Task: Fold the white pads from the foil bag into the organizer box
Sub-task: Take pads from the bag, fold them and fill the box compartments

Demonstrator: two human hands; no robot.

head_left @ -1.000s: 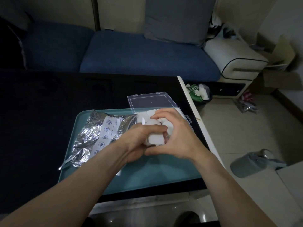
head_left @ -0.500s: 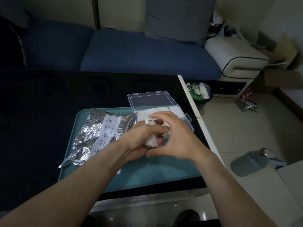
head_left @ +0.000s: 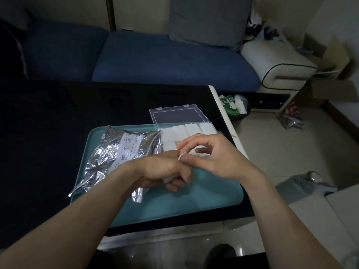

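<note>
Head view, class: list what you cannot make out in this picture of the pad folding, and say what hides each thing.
- White pad in the left hand: mostly hidden by its curled fingers; its fold cannot be judged.
- Near compartments of the organizer box: covered by the right hand.
- Print on the foil bag: too small and dim to read.
- Foil bag's contents: hidden by the foil.
- Bin contents: too small to identify.
</note>
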